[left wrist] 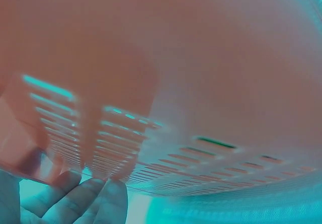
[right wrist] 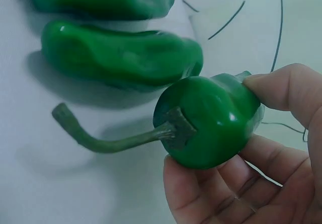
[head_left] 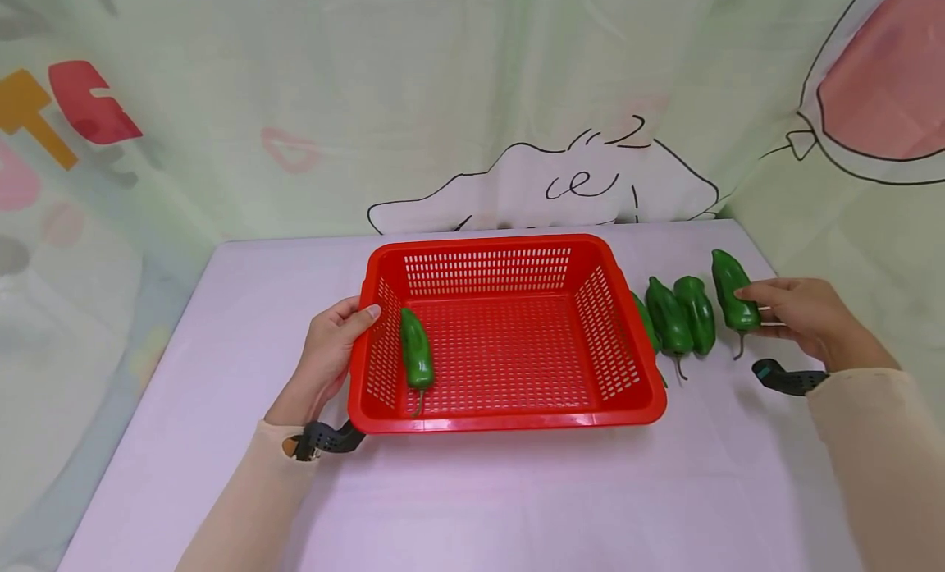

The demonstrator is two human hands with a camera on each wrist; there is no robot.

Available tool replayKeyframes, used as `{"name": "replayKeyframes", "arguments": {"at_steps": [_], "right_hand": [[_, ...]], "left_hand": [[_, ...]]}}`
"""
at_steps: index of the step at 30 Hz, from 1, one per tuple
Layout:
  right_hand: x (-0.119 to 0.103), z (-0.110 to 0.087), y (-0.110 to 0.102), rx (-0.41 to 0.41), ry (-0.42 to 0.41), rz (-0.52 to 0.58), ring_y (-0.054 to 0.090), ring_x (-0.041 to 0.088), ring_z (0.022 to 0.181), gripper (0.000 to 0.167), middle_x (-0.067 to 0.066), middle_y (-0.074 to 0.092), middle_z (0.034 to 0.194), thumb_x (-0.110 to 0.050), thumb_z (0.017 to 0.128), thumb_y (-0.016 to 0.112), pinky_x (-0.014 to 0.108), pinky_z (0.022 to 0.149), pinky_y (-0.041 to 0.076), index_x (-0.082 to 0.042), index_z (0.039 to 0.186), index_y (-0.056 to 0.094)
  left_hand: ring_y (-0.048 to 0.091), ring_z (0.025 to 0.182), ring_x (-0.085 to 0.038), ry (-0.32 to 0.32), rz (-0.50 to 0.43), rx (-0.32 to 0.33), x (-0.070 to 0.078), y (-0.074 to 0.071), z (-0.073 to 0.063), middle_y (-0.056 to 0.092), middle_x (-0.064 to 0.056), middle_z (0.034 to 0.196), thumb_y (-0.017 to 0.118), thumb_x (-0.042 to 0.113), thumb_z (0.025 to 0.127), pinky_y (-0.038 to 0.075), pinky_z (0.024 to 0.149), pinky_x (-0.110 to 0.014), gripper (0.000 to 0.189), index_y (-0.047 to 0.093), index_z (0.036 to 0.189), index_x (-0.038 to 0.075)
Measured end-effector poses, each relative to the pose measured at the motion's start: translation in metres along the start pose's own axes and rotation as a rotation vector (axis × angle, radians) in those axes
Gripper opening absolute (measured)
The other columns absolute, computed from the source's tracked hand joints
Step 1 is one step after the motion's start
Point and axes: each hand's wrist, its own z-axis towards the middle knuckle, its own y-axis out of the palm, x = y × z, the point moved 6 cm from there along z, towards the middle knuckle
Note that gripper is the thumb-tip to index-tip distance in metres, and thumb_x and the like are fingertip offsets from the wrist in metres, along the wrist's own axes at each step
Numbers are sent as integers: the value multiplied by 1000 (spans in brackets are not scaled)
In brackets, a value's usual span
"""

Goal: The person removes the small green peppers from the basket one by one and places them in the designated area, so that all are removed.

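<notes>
My left hand (head_left: 329, 354) grips the left side of a red plastic basket (head_left: 509, 420), thumb over the rim and fingers below the outside wall. The basket is tilted so its inside faces me. One green pepper (head_left: 417, 350) lies in it along the left wall. My right hand (head_left: 808, 318) pinches another green pepper (right wrist: 211, 118) between thumb and fingers, its curved stem pointing away from the palm in the right wrist view. The left wrist view shows the fingertips (left wrist: 113, 199) under the slotted basket wall.
Several more green peppers (head_left: 670, 318) lie on the white-covered table (head_left: 517, 498) just right of the basket, one partly hidden behind its rim. A printed curtain (head_left: 310, 88) hangs behind the table and at both sides.
</notes>
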Motion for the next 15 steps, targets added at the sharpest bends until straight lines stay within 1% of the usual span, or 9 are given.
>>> {"name": "replayKeyframes", "arguments": {"at_steps": [4,7,9,11,15], "right_hand": [[6,2,2,-3,10,12,63,0,84,78,-8,57,101,-42,107,54,26,79,63,19,149,33],[10,4,4,-3,18,10,62,-1,84,79,-4,57,104,-43,107,54,27,79,63,20,150,32],[11,4,5,-4,23,-2,61,-1,84,79,1,57,109,-43,107,53,26,79,63,20,150,32],[12,4,6,-8,27,-12,60,-1,84,79,10,55,116,-43,107,51,26,78,63,20,150,31],[14,3,8,-10,34,-35,59,-1,84,76,20,54,124,-41,108,50,25,77,62,21,149,32]], "left_hand": [[75,103,-20,-2,-3,2,0,0,0,64,-21,136,64,31,105,63,85,-35,52,53,148,6],[75,103,-20,3,-4,-1,0,0,0,63,-22,136,64,30,105,63,85,-35,51,53,148,4],[75,102,-21,7,-6,-2,0,0,1,63,-23,136,64,29,105,63,84,-36,50,53,148,4],[76,102,-21,8,-3,-5,0,0,1,63,-23,136,63,29,105,63,84,-36,51,53,148,4],[76,103,-21,9,-3,-6,0,0,1,63,-23,136,63,29,105,63,84,-36,51,53,148,4]]}}
